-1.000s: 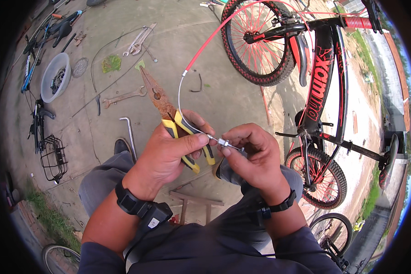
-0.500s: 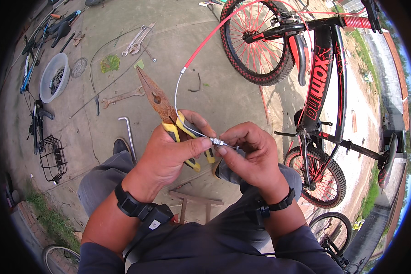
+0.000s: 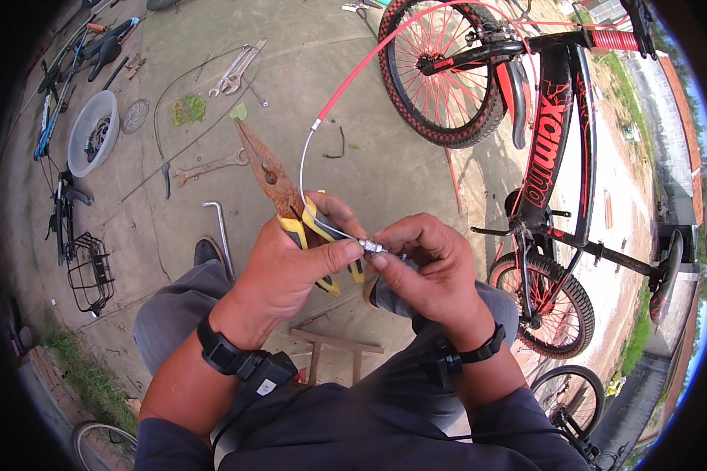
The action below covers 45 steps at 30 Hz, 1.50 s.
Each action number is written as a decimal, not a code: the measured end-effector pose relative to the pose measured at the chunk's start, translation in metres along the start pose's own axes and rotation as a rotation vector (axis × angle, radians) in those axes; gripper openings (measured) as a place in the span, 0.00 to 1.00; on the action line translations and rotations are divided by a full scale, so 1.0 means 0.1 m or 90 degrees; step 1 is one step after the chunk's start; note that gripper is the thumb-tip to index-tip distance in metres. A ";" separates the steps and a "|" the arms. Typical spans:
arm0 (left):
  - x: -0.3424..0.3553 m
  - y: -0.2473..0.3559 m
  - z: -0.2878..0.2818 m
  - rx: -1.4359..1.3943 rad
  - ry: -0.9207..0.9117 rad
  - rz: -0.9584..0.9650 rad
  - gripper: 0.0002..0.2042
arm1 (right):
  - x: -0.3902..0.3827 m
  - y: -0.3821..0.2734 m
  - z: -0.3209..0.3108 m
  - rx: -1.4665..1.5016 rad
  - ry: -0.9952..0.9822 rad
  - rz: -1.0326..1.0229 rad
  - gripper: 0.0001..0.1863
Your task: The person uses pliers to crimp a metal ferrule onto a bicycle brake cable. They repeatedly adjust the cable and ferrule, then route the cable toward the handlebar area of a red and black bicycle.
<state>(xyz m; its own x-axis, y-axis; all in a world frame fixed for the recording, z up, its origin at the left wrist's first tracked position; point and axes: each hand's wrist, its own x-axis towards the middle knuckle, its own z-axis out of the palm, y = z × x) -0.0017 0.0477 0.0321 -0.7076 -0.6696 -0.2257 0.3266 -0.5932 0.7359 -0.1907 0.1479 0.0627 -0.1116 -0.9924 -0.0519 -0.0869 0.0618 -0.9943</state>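
Note:
My left hand (image 3: 294, 263) is closed around rusty long-nose pliers (image 3: 269, 173) with yellow-and-black handles, its thumb beside a thin silver cable (image 3: 306, 144). My right hand (image 3: 424, 271) pinches a small silver threaded fitting (image 3: 371, 246) on that cable's end, close to my left thumb. The cable curves up into red housing (image 3: 346, 82), which arches over toward a black-and-red bicycle (image 3: 554, 133) at the right. The far tip of the fitting is partly hidden by my right fingers.
Wrenches (image 3: 232, 74), a bent steel bar (image 3: 221, 228) and cables lie on the concrete (image 3: 188, 145). A plastic tub (image 3: 82, 149), wire basket (image 3: 90, 286) and bike parts are left. A wooden stool (image 3: 334, 341) is between my legs; another wheel (image 3: 565, 392) sits lower right.
Both hands have shifted very slightly down and left with the pliers and fitting. My right fingertips have closed in a little around the fitting's tail.

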 end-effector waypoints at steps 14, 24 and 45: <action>0.01 -0.02 -0.03 -0.008 -0.012 0.046 0.20 | 0.06 0.06 -0.01 0.368 -0.028 0.234 0.09; 0.00 -0.01 -0.02 0.028 -0.002 0.052 0.19 | 0.05 0.08 -0.02 0.445 -0.027 0.264 0.10; -0.04 0.08 -0.07 0.185 0.006 0.052 0.17 | 0.04 -0.04 -0.02 0.266 -0.044 0.204 0.07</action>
<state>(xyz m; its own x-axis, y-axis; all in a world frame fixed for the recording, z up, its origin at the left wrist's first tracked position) 0.0085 0.0420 0.0345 -0.6805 -0.7143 -0.1633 0.1877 -0.3854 0.9034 -0.1927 0.1440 0.0666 -0.0009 -0.9363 -0.3512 0.3446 0.3294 -0.8791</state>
